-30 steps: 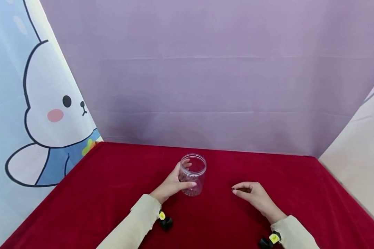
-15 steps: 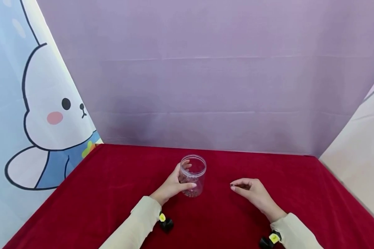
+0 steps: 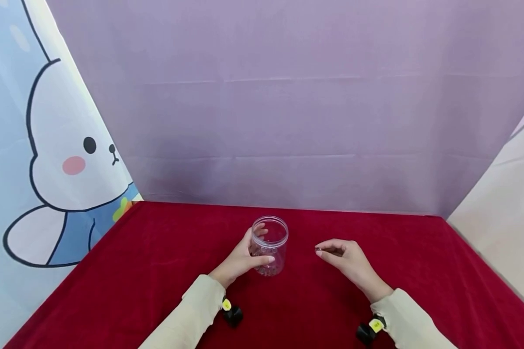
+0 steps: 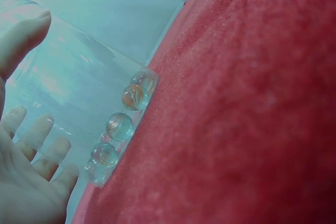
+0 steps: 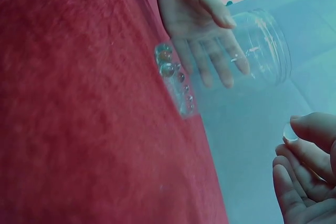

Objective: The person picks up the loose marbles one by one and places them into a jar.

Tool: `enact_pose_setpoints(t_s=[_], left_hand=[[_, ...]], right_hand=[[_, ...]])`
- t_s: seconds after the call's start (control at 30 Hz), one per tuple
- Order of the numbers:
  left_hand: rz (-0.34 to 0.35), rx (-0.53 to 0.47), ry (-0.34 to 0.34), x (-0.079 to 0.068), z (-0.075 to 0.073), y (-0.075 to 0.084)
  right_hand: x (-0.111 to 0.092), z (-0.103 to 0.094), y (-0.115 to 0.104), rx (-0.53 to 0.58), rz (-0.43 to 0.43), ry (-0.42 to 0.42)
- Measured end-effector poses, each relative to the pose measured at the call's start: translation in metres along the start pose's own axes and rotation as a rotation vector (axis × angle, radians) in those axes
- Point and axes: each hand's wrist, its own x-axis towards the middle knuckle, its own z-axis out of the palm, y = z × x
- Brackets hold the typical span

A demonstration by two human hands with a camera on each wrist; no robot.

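Note:
A clear, lidless plastic jar (image 3: 278, 253) stands upright on the red cloth, its round mouth facing up. My left hand (image 3: 243, 258) grips it from the left side, thumb in front and fingers round the back. Several glass marbles (image 4: 119, 126) with coloured swirls lie on the jar's bottom, seen through the wall in both wrist views. To the right of the jar, my right hand (image 3: 351, 261) is raised above the cloth. Between its thumb and fingertips it pinches one clear marble (image 5: 290, 131). A gap separates that hand from the jar.
Red velvety cloth (image 3: 157, 271) covers the table. Behind it hangs a plain purple curtain (image 3: 262, 116). A blue sheet with a cartoon rabbit (image 3: 70, 135) closes off the left, and a pale sheet (image 3: 511, 203) the right.
My right hand has risen and moved left toward the jar, still pinching the marble. The left hand and jar have stayed in place.

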Motion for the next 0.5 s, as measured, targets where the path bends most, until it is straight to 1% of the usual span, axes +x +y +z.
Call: enact_pose_setpoints(t_s=[0.23, 0.5], left_hand=[[-0.007, 0.003, -0.006, 0.001, -0.001, 0.0], [-0.005, -0.001, -0.001, 0.0, 0.001, -0.001]], right_hand=[[0.005, 0.005, -0.012, 0.012, -0.033, 0.019], [0.012, 0.009, -0.023, 0.077, -0.041, 0.053]])
